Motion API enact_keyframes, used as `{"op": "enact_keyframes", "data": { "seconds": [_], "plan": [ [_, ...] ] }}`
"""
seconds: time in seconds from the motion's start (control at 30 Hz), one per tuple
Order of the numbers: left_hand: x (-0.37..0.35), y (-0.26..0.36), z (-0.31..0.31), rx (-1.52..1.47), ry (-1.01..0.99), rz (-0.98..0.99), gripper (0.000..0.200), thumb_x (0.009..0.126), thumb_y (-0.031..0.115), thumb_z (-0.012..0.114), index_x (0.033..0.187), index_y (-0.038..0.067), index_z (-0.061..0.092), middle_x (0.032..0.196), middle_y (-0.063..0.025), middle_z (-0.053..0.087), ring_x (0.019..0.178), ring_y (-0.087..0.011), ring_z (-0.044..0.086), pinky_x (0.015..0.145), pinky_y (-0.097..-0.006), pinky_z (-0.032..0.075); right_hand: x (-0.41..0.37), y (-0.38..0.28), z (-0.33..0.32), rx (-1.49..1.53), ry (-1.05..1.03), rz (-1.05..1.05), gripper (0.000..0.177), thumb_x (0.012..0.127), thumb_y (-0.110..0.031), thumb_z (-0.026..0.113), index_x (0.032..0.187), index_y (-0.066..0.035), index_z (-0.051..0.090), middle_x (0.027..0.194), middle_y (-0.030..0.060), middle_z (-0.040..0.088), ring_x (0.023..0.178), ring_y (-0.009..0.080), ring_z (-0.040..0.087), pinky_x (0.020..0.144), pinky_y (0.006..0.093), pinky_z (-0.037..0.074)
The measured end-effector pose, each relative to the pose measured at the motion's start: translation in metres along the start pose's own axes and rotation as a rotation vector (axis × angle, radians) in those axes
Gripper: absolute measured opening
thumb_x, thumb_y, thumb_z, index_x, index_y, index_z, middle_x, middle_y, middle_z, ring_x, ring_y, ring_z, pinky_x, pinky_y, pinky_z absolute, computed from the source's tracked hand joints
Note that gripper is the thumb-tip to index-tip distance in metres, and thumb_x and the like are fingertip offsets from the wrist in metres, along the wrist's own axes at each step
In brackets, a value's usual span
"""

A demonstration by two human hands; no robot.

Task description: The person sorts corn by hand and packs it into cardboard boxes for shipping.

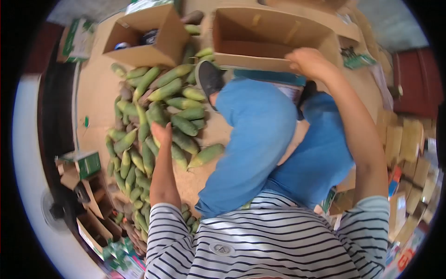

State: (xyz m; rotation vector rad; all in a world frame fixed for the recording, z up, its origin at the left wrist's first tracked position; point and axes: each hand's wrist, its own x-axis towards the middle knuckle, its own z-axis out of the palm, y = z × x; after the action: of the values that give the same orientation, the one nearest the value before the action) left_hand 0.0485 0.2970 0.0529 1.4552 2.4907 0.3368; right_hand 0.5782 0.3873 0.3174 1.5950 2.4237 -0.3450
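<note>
A large heap of green radishes (134,162) with pale yellow-green ends lies on the floor to the left. My left hand (162,134) is closed at the lower end of one green radish (157,114) in the heap. In front of my knees stands a long open cardboard box (274,44), its visible inside showing bare cardboard. My right hand (306,61) is at the near right edge of this box, fingers curled over the rim; whatever they hold is hidden.
Another open cardboard box (153,37) holds dark items at the upper left. Stacked cardboard (406,158) fills the right side. A fan (55,211) and small boxes (95,195) stand at the lower left. My bent legs lie between the heap and my right arm.
</note>
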Motion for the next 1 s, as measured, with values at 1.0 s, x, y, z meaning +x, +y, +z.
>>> {"op": "enact_keyframes", "data": {
  "seconds": [1.0],
  "plan": [
    [-0.094,0.256,-0.127,-0.646,0.091,0.829,0.037,0.077,0.012,0.064,0.111,0.002,0.053,0.098,-0.0174,0.054,0.092,-0.0357,0.053,0.079,-0.0424,0.044,-0.008,-0.017,-0.013,0.085,-0.026,-0.078,0.017,0.083,-0.014,0.055,0.095,-0.002,0.056,0.089,0.0219,0.059,0.087,0.0394,0.055,0.072,0.0458,0.043]
  ]
}}
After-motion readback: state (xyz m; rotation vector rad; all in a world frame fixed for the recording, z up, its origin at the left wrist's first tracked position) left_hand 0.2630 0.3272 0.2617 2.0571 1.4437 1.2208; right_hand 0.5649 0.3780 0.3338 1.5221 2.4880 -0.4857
